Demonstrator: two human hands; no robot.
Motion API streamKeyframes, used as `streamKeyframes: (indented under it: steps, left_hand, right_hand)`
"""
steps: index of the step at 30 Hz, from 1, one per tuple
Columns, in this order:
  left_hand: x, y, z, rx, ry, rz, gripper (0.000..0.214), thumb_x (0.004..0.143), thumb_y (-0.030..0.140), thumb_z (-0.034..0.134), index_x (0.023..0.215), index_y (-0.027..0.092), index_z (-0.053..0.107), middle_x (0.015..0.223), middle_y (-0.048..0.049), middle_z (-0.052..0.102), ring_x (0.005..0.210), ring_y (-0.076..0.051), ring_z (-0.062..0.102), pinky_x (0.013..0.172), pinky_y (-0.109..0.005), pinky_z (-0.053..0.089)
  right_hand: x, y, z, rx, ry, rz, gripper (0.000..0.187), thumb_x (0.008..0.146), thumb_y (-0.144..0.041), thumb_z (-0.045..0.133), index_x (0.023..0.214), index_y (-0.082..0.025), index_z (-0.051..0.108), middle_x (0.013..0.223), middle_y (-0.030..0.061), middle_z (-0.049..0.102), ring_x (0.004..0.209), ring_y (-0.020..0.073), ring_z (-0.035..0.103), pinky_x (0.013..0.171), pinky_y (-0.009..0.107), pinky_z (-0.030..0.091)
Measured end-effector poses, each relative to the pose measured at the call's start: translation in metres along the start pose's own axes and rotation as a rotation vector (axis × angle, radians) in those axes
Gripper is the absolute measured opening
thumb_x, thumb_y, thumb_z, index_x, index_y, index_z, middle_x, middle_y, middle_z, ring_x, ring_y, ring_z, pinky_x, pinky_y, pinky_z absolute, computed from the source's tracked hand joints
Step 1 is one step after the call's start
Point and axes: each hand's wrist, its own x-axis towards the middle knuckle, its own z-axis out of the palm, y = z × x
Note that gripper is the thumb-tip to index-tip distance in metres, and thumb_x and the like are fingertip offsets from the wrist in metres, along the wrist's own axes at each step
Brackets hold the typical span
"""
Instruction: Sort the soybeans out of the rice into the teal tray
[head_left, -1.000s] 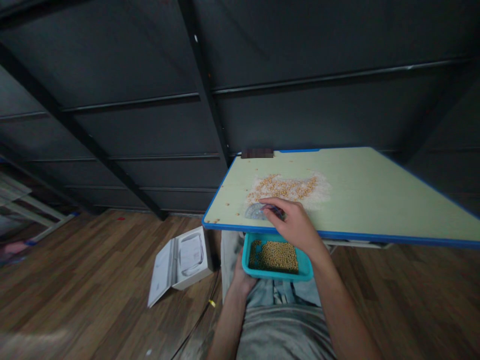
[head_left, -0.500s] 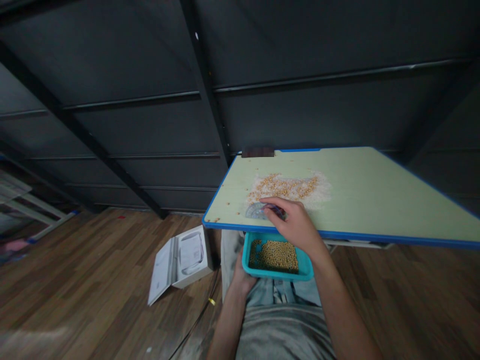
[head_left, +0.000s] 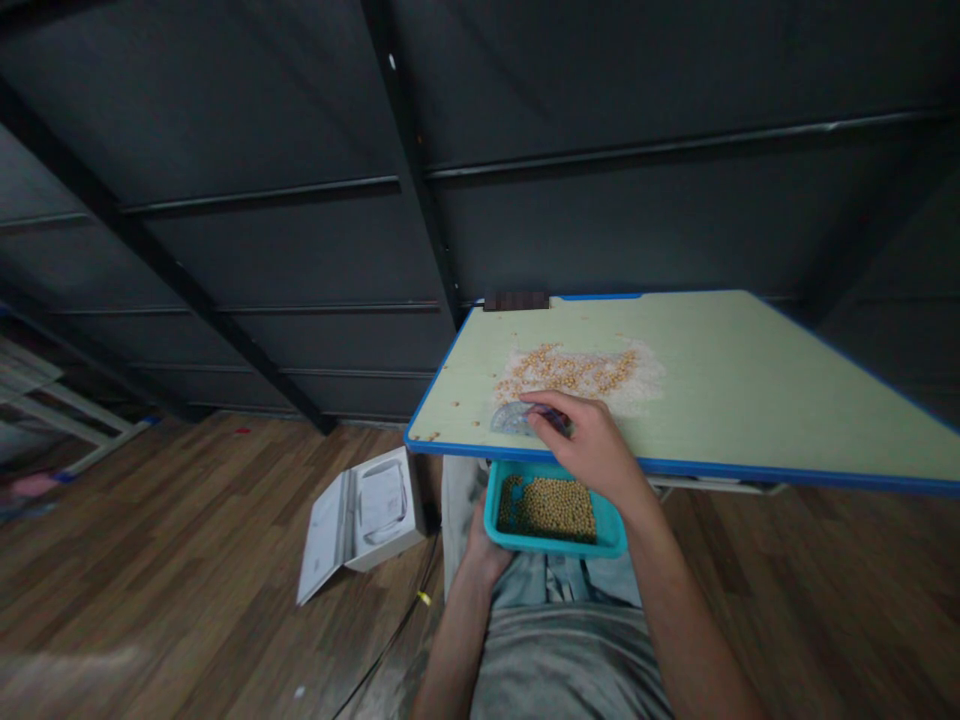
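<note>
My left hand (head_left: 487, 552) grips the left side of a turquoise plastic basin (head_left: 611, 535), its fingers partly hidden under it. Soybeans (head_left: 559, 508) lie inside. The basin is over my lap, just below the table's front edge. Above it, my right hand (head_left: 592, 440) is curled, thumb and index finger around a clear, rounded plastic piece (head_left: 511, 418) on the tabletop. Its right part is hidden by the hand, and its exact kind is unclear. Just behind it, orange-yellow beans (head_left: 566, 374) are spread over pale, whitish grains (head_left: 646, 380).
The light-green table (head_left: 757, 385) has a blue rim, with a dark block (head_left: 516, 301) at its far edge. A few loose beans (head_left: 427, 437) lie near the left corner. An opened white box (head_left: 382, 505) and a black cable (head_left: 397, 635) are on the wooden floor. A dark panelled wall (head_left: 660, 220) stands behind.
The view has shifted very slightly. Both hands, the basin and the clear plastic piece keep practically the same positions.
</note>
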Motion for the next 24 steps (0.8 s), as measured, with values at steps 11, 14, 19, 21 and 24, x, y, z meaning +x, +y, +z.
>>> streamKeyframes:
  steps: [11,14,19,21,24]
  left_hand:
    - [0.0001,-0.0009,0.0019,-0.011,0.005,0.005,0.031,0.098,0.027,0.051,0.099,0.014,0.079,0.097,-0.008,0.083,0.115,-0.024,0.071,0.113,-0.04,0.047]
    - [-0.0002,-0.0009,0.0029,-0.012,0.007,0.006,0.031,0.098,0.029,0.052,0.099,0.014,0.079,0.097,-0.0089,0.083,0.116,-0.025,0.071,0.113,-0.041,0.047]
    - [-0.0035,0.0008,0.006,-0.005,-0.003,-0.004,0.032,0.098,0.031,0.053,0.1,0.013,0.079,0.1,-0.0104,0.083,0.12,-0.027,0.069,0.114,-0.043,0.046]
    - [-0.0057,0.002,0.0081,0.001,-0.003,-0.004,0.033,0.098,0.031,0.052,0.1,0.014,0.08,0.101,-0.0101,0.083,0.121,-0.027,0.068,0.114,-0.043,0.045]
    - [-0.0067,0.0031,0.0096,0.005,0.0,-0.005,0.033,0.099,0.031,0.051,0.099,0.014,0.08,0.1,-0.0096,0.083,0.121,-0.026,0.068,0.115,-0.042,0.045]
  right_hand:
    - [0.0006,0.0002,0.0,0.003,0.009,-0.005,0.027,0.093,-0.017,0.064,0.116,-0.026,0.075,0.11,0.0026,0.08,0.095,0.0204,0.075,0.089,0.038,0.057]
    - [0.0007,0.0006,0.0003,0.0,0.009,-0.006,0.027,0.093,-0.017,0.064,0.116,-0.026,0.075,0.11,0.0029,0.081,0.095,0.0206,0.075,0.089,0.039,0.057]
    - [0.0003,0.0001,-0.0002,0.003,0.006,-0.011,0.027,0.094,-0.018,0.063,0.117,-0.026,0.075,0.111,0.0035,0.08,0.095,0.0208,0.075,0.088,0.038,0.057]
    - [0.0002,-0.0002,-0.0004,0.007,0.006,-0.011,0.027,0.094,-0.018,0.063,0.117,-0.026,0.075,0.111,0.0033,0.08,0.095,0.0205,0.074,0.087,0.038,0.057]
    - [0.0004,-0.0002,-0.0002,0.006,0.005,-0.006,0.027,0.094,-0.018,0.063,0.116,-0.026,0.075,0.11,0.0029,0.08,0.094,0.0202,0.075,0.087,0.038,0.057]
